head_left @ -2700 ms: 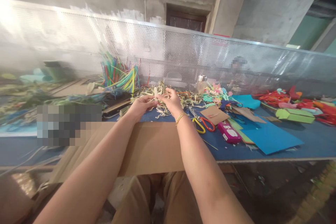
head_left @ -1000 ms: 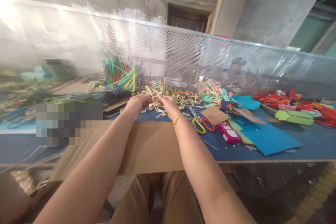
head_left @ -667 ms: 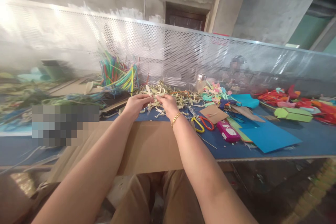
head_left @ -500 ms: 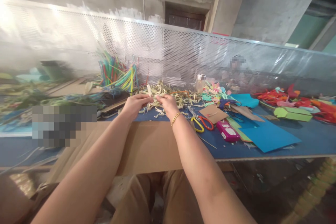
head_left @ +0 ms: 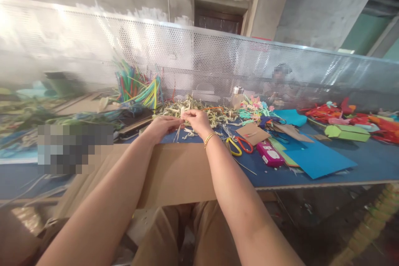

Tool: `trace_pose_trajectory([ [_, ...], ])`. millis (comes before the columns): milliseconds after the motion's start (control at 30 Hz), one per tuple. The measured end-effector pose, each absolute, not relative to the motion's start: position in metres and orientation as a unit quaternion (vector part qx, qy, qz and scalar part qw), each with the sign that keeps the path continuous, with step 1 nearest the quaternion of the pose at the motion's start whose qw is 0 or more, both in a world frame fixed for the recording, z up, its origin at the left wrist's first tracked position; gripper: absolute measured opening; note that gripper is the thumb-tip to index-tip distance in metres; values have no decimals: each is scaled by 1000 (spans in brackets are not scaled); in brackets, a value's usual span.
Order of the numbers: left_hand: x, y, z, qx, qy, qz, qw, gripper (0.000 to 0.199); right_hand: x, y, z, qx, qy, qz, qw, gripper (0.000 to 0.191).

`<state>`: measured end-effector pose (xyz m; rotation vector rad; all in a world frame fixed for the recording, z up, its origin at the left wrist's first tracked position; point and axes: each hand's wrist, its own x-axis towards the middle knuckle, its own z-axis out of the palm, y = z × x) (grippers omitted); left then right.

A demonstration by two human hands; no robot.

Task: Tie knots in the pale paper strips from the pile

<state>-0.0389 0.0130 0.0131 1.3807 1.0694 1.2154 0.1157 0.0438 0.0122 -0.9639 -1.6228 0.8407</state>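
Note:
My left hand [head_left: 163, 128] and my right hand [head_left: 198, 121] meet over the far edge of a brown cardboard sheet [head_left: 181, 174]. Fingers of both hands are pinched together around a small pale strip [head_left: 182, 111], whose whitish end sticks up between them. Thin pale strands hang just below the fingertips. The exact shape of the piece is hidden by the fingers. Behind my hands lies a heap of curly yellow-green strips [head_left: 215, 114]. A gold chain bracelet [head_left: 209, 138] circles my right wrist.
Yellow-handled scissors [head_left: 234, 147] and red-handled scissors [head_left: 247, 145] lie right of my hands, beside a magenta box [head_left: 269, 153] and blue paper [head_left: 318, 158]. A bottle [head_left: 237, 98] and colourful pipe cleaners [head_left: 137, 87] stand near the perforated metal screen [head_left: 177, 54]. A person [head_left: 277, 85] shows beyond it.
My fingertips have come closer together, my right hand moving slightly left. The pale end now stands by my right fingertips, and thin strands show below my hands.

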Motion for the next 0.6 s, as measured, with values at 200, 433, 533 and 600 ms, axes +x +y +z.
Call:
trace_pose_trajectory([
  [200,-38,10,16,574,428,481,506,26,114,43,14,-378,-682,231,582,9],
  [433,-37,10,16,579,426,485,498,25,114,41,14,-359,-692,186,598,9],
  [533,-34,10,14,565,420,512,492,25,117,43,14,-378,-691,213,578,12],
  [600,-32,9,15,528,407,541,513,25,120,45,15,-388,-675,222,587,21],
])
